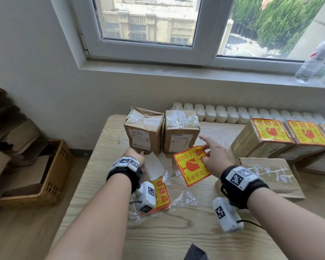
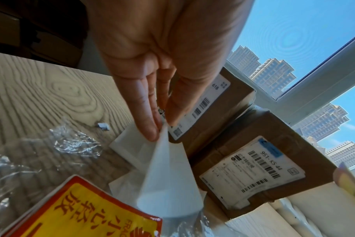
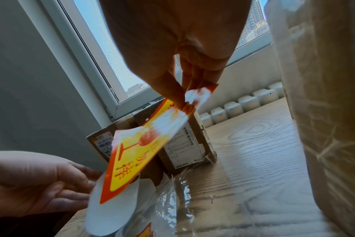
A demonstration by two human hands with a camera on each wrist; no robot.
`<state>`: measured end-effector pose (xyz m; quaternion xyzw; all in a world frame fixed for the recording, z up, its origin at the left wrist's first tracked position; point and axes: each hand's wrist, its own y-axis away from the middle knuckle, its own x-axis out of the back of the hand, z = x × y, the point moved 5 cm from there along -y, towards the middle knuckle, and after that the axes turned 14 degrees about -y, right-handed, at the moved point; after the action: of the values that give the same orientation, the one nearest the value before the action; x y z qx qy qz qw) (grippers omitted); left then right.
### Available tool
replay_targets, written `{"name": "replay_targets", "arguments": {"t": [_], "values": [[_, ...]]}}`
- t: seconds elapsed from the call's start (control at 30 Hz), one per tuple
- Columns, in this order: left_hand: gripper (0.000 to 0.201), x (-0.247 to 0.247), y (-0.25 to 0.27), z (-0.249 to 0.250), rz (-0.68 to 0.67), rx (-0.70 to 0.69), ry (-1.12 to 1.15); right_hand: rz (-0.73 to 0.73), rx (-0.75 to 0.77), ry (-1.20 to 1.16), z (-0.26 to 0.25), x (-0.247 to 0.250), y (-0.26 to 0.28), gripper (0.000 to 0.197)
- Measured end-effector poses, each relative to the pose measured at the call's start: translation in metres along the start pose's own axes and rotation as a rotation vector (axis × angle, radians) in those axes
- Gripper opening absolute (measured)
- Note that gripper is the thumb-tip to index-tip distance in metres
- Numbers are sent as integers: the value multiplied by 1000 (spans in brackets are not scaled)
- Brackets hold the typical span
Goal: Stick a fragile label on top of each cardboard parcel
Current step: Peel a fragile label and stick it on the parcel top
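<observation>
Two unlabelled cardboard parcels [image 1: 144, 128] [image 1: 181, 132] stand side by side at the back of the wooden table [image 1: 176, 231]. Just in front of them my right hand [image 1: 205, 152] pinches the top corner of a red and yellow fragile label [image 1: 191, 167], which hangs tilted in the air. The pinch [image 3: 184, 102] and the label [image 3: 140, 154] fill the right wrist view. My left hand [image 1: 141, 156] pinches the white backing paper [image 1: 154, 166] between thumb and fingers [image 2: 150, 125]; the paper [image 2: 168, 176] droops beside the label. A stack of labels [image 1: 160, 194] lies in torn plastic wrap.
Several parcels with fragile labels on top [image 1: 267, 139] line the right side. A flat brown paper parcel [image 1: 270, 175] lies near my right wrist. A basket of cardboard [image 1: 51, 175] stands on the floor at left. Behind the table are a radiator [image 1: 233, 115] and a bottle [image 1: 315, 57] on the sill.
</observation>
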<state>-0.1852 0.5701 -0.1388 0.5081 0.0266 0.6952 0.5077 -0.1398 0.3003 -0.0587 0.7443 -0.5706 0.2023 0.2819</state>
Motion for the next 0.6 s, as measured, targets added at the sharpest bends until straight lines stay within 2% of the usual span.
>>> {"name": "replay_targets", "arguments": {"t": [0.07,0.2,0.3,0.47,0.6], "values": [[30,0,2,4,15,9,5,-7,-13,-13,1,0,-1,71],[20,11,20,24,150,-72,36,-20,-13,-17,0,1,-2,72],[14,4,35,49,16,-204,153,-24,3,-18,-3,5,0,72],[16,-10,70,90,-204,-398,23,-29,73,-24,-14,13,9,71],[11,-19,92,103,-247,-443,-68,-33,148,-30,-21,25,19,69]]}}
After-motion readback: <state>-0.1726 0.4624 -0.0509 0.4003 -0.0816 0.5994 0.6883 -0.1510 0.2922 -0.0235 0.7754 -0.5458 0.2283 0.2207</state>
